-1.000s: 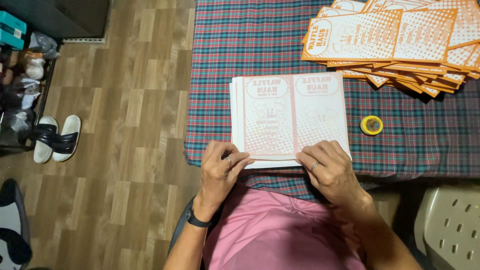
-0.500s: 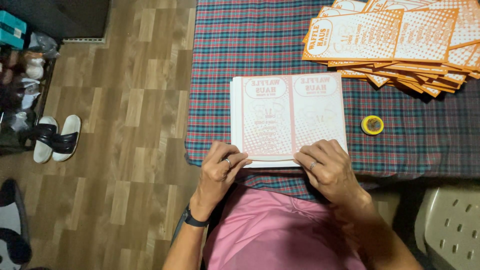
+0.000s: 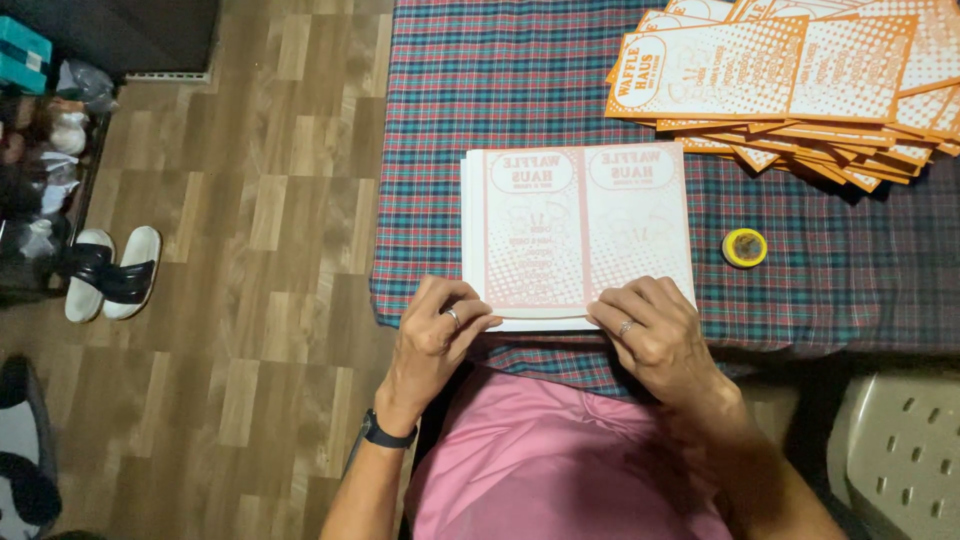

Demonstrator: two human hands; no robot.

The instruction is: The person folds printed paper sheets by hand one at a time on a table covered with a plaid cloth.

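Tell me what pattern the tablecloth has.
The tablecloth is plaid, red with dark blue-green checks, shown in the head view.

Left hand [image 3: 440, 335]: fingertips pinched the near edge of a pale printed paper stack [image 3: 578, 232].
Right hand [image 3: 655, 335]: rested on the same edge.
Surface: plaid tablecloth [image 3: 500, 90].
Nearby: orange sheets [image 3: 800, 80], yellow tape roll [image 3: 745, 247].

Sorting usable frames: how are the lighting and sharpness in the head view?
Head view: the sheet stack and both hands, left hand and right hand, are evenly lit and sharp; the shelf corner at the upper left is dark; no glare.
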